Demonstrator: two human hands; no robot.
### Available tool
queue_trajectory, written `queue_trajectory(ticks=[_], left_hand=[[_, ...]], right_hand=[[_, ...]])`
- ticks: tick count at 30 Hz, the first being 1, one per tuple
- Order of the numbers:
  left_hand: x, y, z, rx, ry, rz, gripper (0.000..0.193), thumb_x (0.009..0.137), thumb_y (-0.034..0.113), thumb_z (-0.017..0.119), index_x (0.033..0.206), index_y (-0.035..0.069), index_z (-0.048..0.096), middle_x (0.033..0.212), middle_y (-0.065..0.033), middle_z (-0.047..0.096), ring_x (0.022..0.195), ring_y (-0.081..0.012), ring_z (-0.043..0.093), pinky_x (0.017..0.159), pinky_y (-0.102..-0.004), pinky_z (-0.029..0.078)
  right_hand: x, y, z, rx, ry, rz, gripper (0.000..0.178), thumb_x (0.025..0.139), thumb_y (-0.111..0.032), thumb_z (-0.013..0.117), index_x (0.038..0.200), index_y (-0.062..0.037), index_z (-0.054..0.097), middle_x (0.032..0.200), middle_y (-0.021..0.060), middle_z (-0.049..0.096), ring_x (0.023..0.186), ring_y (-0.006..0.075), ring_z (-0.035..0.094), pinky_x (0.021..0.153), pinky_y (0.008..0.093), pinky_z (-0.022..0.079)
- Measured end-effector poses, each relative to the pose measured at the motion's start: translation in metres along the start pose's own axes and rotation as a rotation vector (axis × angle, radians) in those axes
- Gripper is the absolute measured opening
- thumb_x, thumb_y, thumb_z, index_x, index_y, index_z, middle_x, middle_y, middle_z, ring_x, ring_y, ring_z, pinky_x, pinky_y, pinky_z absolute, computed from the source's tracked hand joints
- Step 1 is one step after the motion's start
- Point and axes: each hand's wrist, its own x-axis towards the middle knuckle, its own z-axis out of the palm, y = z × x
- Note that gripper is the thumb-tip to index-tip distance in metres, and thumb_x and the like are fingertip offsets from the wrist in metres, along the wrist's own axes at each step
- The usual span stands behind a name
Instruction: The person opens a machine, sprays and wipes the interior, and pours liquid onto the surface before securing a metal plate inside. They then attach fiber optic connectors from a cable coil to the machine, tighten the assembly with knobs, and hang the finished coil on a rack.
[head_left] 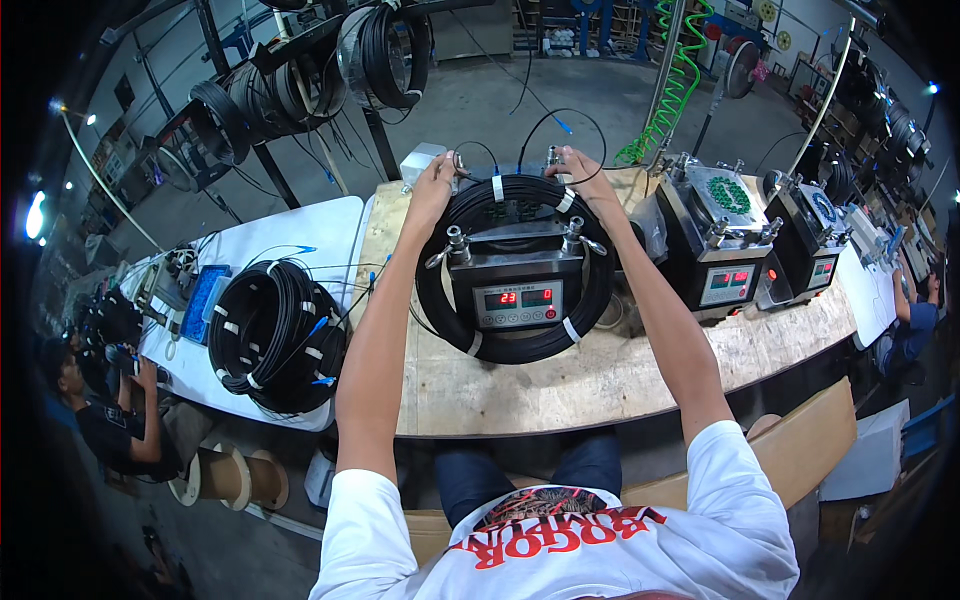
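A coil of black cable point(590, 290) bound with white tape rings lies around a small black bench machine point(517, 272) with red digit displays. My left hand point(437, 173) reaches to the machine's far left corner and grips a metal fitting there. At the far right corner, my right hand point(572, 165) closes on another fitting, next to a thin cable end with a blue tip point(563, 124). Both arms stretch straight out over the wooden bench point(520, 390).
A stack of similar black coils point(275, 340) lies on the white table to the left. Two more machines point(715, 240) stand to the right. Cable coils hang on a rack point(290, 90) behind. A person sits at far left, another at far right.
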Motion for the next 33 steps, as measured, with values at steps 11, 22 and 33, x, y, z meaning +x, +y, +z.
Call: queue_trajectory(ticks=[11,22,33], left_hand=[[0.004,-0.002,0.0,-0.015,0.007,-0.013,0.053,0.103,0.039,0.051,0.137,-0.001,0.052,0.113,-0.0101,0.067,0.109,-0.0196,0.058,0.099,-0.0298,0.04],[0.005,-0.005,0.003,-0.008,0.03,-0.009,0.056,0.103,0.042,0.05,0.139,-0.001,0.051,0.117,-0.0139,0.066,0.112,-0.0215,0.058,0.101,-0.031,0.04],[0.0,0.002,0.002,0.003,0.013,-0.016,0.051,0.104,0.037,0.049,0.138,0.0,0.052,0.116,-0.01,0.066,0.113,-0.0202,0.057,0.102,-0.0316,0.039]], right_hand=[[0.0,0.001,-0.001,0.017,-0.04,-0.036,0.053,0.104,-0.045,0.046,0.129,0.0009,0.056,0.095,0.0094,0.069,0.08,0.011,0.062,0.072,0.0235,0.05],[0.005,0.006,-0.005,-0.063,-0.031,-0.049,0.055,0.103,-0.047,0.048,0.121,0.0042,0.059,0.094,0.0091,0.07,0.081,0.0103,0.059,0.077,0.0234,0.047],[-0.001,0.003,0.0,-0.001,0.008,0.007,0.056,0.101,-0.048,0.047,0.117,0.0027,0.064,0.091,0.0092,0.073,0.084,0.0137,0.059,0.08,0.0279,0.045]])
